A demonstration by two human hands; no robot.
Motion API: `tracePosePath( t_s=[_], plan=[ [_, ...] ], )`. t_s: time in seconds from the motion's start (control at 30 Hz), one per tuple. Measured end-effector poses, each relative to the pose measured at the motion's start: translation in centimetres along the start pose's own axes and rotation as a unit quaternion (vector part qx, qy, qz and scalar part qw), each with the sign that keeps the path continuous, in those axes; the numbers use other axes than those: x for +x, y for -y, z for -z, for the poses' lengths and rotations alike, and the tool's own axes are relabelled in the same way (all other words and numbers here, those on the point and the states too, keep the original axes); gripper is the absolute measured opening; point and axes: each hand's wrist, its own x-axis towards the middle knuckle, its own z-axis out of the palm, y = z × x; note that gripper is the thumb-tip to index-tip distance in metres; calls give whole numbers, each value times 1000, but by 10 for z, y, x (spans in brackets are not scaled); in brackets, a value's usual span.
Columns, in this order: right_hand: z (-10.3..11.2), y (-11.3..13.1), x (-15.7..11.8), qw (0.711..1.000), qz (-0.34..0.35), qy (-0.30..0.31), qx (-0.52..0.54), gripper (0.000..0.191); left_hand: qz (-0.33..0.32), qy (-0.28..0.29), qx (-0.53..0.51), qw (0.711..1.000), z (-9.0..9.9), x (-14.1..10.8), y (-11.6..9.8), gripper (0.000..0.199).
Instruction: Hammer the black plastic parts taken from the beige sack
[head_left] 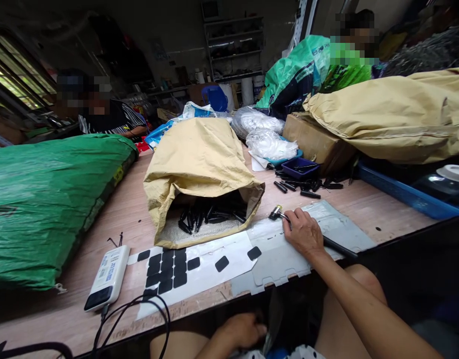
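Observation:
My right hand [303, 233] is closed around a small hammer [276, 212] with a dark head and a yellowish face. It lies low over a grey sheet [336, 224] on the table, its black handle reaching out past my wrist. My left hand [243, 330] is down over my lap, below the table edge, dim and blurred, so its fingers do not show clearly. Left of the grey sheet, a white sheet [210, 284] carries several black rounded squares [166, 273]. Just behind it, an open tan sack [199, 159] holds several black tapered pieces [210, 215].
A white power bank [108, 279] with black cables lies left. Beyond it bulges a green sack [46, 204]. Loose black pieces surround a purple tray [300, 168]. At right are a cardboard box [315, 142], a blue tray [397, 192] and another tan sack [397, 114]. Two people sit across.

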Motion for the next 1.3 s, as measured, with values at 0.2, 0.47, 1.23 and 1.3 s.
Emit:
tracePosePath(
  t_s=[0.2, 0.47, 1.23, 1.3],
  plan=[
    [-1, 0, 0, 1000, 0, 2, -12, 20, -175, 117, -58, 976, 100, -43, -69, 29],
    [1, 1, 1, 1000, -11, 8, 2, 18, -116, -314, 304, 892, 216, 53, -97, 29],
    [-1, 1, 0, 1000, -11, 5, -1, 19, -177, -303, -247, 903, 153, 22, -73, 30],
    [0, 1, 0, 1000, -11, 5, 0, 19, -174, -296, -273, 899, 148, 23, -73, 30]
  ],
)
